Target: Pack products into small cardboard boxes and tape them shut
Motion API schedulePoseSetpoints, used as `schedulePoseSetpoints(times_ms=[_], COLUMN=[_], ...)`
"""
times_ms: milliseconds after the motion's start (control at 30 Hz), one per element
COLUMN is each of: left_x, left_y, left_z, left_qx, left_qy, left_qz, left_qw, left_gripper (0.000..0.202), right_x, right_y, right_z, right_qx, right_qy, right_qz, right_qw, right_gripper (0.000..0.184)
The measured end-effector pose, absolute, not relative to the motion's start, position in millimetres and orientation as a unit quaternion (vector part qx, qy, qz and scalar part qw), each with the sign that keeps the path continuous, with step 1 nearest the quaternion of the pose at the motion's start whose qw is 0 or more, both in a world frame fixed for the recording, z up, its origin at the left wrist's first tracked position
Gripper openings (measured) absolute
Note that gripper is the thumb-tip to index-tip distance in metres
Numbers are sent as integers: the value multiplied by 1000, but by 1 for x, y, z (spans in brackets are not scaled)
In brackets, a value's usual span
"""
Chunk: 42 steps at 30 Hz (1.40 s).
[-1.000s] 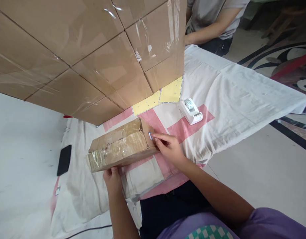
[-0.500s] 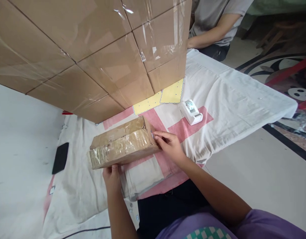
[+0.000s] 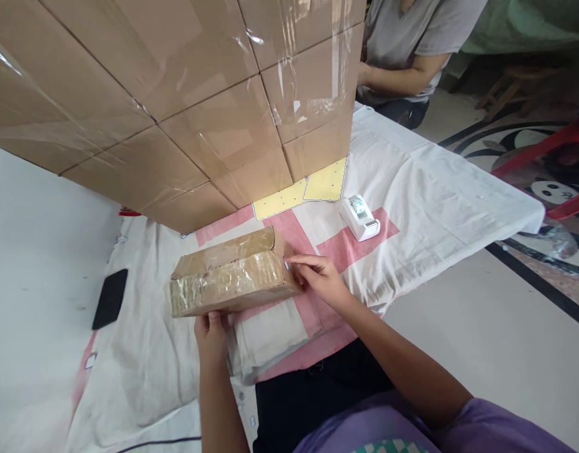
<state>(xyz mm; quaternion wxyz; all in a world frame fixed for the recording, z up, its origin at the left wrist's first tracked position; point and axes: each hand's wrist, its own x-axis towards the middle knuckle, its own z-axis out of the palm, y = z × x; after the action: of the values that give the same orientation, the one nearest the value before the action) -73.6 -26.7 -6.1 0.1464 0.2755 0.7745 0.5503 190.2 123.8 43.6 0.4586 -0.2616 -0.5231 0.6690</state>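
Observation:
A long brown cardboard box (image 3: 232, 283) with shiny clear tape along its edges lies tilted in front of me. My left hand (image 3: 210, 333) grips its near lower edge, thumb on the near side and the other fingers hidden underneath. At the box's right end, my right hand (image 3: 320, 277) has its index finger stretched out and touching beside a small whitish-blue sticker (image 3: 286, 264). The right thumb is below that finger, and the remaining fingers are partly hidden. To the right of the box stands a white tape dispenser (image 3: 362, 220) with a roll in it.
A tall stack of taped cartons (image 3: 185, 107) rises behind the box. Yellow patterned sheets (image 3: 324, 182) lie at its foot on the cloth-covered table (image 3: 412, 195). A black phone-like slab (image 3: 110, 299) lies at left. Another person (image 3: 402, 69) sits beyond the table.
My right index finger has straightened and shifted slightly left and down along the box end. The left hand keeps its hold. The view has shifted slightly.

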Motion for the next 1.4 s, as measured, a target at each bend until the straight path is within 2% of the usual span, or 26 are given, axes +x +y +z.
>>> schedulePoseSetpoints(times_ms=[233, 767, 900, 1167, 1400], left_x=[-76, -72, -76, -78, -77], left_y=[-25, -24, -26, -24, -24], left_z=[-7, -5, -9, -10, -11], left_qx=[275, 241, 254, 269, 269], left_qy=[778, 780, 787, 781, 764], left_qz=[549, 559, 543, 549, 561], left_qw=[133, 147, 146, 129, 173], left_gripper=[54, 52, 48, 54, 52], right_x=[187, 184, 184, 183, 182], right_y=[121, 119, 120, 123, 122], right_z=[44, 37, 35, 40, 40], right_qx=[-332, -323, -323, -296, -319], right_qy=[-527, -530, -513, -494, -499], right_qz=[604, 608, 634, 656, 645], right_qw=[498, 495, 480, 488, 482], right_gripper=[30, 36, 33, 30, 34])
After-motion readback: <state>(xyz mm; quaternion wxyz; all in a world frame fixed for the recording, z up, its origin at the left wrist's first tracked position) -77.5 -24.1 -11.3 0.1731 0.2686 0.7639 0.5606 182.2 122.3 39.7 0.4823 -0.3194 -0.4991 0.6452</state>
